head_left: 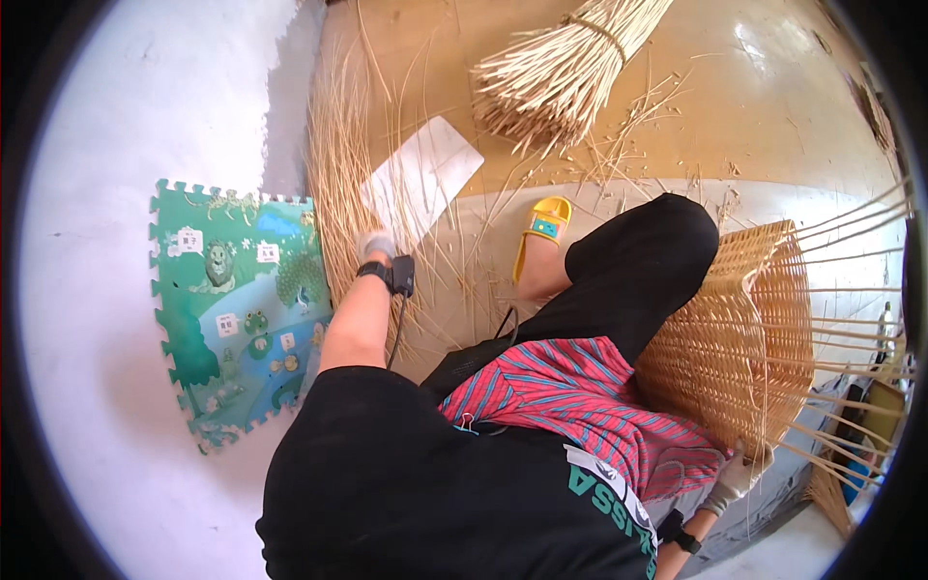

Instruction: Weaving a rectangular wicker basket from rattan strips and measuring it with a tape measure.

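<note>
My left hand (375, 245), in a pale glove, reaches out to the loose wicker rods (340, 145) lying along the wall. Its fingers are foreshortened, so whether they hold a rod cannot be made out. At the lower right, my gloved right hand (737, 478) grips the edge of a woven wicker basket (715, 348). The basket lies tipped on its side against my leg, with several long unwoven stakes (851, 333) sticking out to the right. A white board (425, 174) lies just beyond my left hand, partly under some rods.
A thick tied bundle of rods (561, 82) lies at the back, with cut scraps (619, 145) around it. A green-blue foam mat (237, 309) stands at the left by the white wall. My foot wears a yellow slipper (546, 224). A striped cloth (561, 396) covers my lap.
</note>
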{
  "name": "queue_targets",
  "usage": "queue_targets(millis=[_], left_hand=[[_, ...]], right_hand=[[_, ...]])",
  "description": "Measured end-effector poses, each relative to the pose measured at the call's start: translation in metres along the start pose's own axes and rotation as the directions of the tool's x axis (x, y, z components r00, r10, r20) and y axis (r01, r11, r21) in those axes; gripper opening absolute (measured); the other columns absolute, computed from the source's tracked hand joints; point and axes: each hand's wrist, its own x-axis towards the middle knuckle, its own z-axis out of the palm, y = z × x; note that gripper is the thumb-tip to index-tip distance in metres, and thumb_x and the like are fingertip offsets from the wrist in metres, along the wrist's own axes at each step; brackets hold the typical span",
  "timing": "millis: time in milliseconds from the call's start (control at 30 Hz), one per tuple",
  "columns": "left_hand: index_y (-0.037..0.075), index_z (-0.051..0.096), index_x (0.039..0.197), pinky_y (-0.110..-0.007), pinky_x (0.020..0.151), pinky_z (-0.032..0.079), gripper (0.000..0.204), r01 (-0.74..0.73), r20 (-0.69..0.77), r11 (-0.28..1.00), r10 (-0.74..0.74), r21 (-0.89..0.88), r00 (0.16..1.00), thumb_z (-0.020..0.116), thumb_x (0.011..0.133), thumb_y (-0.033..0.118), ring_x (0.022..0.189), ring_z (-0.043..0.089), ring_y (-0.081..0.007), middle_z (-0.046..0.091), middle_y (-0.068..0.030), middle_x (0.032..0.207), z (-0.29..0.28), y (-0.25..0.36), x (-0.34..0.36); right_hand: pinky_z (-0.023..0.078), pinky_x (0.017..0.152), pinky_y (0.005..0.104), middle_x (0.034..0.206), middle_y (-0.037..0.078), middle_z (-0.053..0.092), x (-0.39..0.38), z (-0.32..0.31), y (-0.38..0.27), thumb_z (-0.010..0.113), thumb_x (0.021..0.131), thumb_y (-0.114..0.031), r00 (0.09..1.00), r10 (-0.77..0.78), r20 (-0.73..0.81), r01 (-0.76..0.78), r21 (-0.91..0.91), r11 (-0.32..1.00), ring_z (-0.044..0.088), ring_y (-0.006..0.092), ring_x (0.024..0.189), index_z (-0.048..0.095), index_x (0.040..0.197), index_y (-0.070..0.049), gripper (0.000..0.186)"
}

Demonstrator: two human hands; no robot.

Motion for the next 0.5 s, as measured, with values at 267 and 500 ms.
queue_targets(millis=[267, 500], left_hand=[[0.018, 0.075, 0.113, -0.046, 0.098, 0.051, 0.028, -0.395, 0.372, 0.903, 0.313, 0.17, 0.874, 0.061, 0.092, 0.029, 0.119, 0.064, -0.027, 0.072, -0.007, 0.121, 0.053, -0.091, -0.017], [0.018, 0.06, 0.135, -0.046, 0.103, 0.052, 0.046, -0.309, 0.434, 0.907, 0.165, 0.285, 0.886, 0.068, 0.091, 0.031, 0.126, 0.057, -0.039, 0.046, -0.0168, 0.148, 0.093, -0.028, -0.064]], right_hand=[[0.046, 0.103, 0.0414, 0.13, 0.017, 0.062, 0.027, -0.013, -0.03, 0.075, 0.091, -0.021, 0.99, 0.114, 0.082, -0.058, -0.502, 0.863, 0.06, 0.0308, 0.119, 0.045, 0.139, -0.004, 0.06], [0.044, 0.105, 0.0386, 0.139, 0.018, 0.058, 0.024, -0.006, -0.058, 0.076, 0.09, -0.022, 0.971, 0.23, 0.066, -0.169, -0.492, 0.854, 0.057, 0.031, 0.125, 0.04, 0.149, -0.005, 0.07]])
